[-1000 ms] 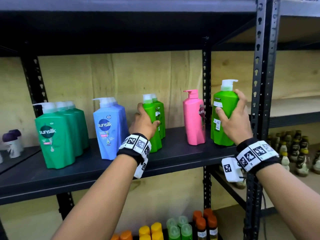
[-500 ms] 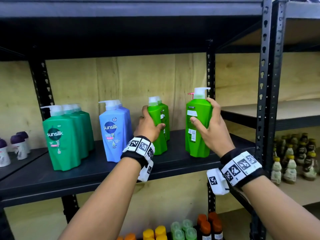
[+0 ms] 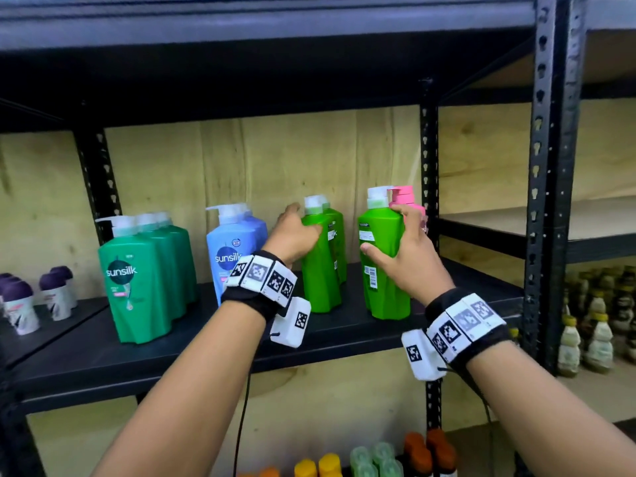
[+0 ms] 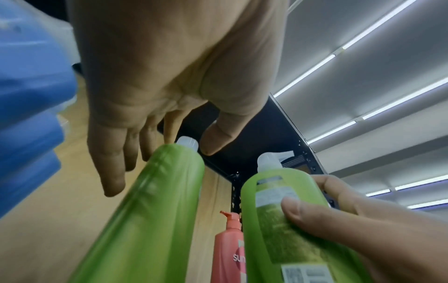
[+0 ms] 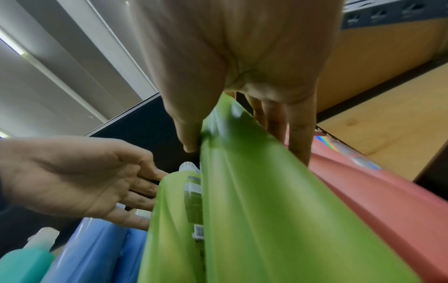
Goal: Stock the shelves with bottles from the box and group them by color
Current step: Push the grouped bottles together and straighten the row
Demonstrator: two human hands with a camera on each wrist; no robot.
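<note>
The right hand (image 3: 409, 256) wraps a bright green plastic pump bottle with a white dispenser top (image 3: 383, 256), thumb across its labelled face and fingers curled round the far side, holding it upright with its base at the black metal shelf board (image 3: 103, 352); whether the base touches the board cannot be told. Just behind it stands a pink plastic pump bottle (image 3: 404, 197), mostly hidden, close to the black perforated upright post (image 3: 428, 166). The left hand (image 3: 292, 235) lies against the near one of a pair of matching bright green pump bottles (image 3: 318, 263), its fingers fairly straight along the left side and the thumb by the white collar, as the left wrist view shows; it presses rather than clasps. These two stand one behind the other, a small gap apart from the held bottle. Further left stand two light blue pump bottles (image 3: 229, 249), then a row of three darker green pump bottles (image 3: 137, 280). On the neighbouring shelf at far left stand small white bottles with purple caps (image 3: 20, 304). Below, orange, yellow and pale green caps (image 3: 371, 459) show.
</note>
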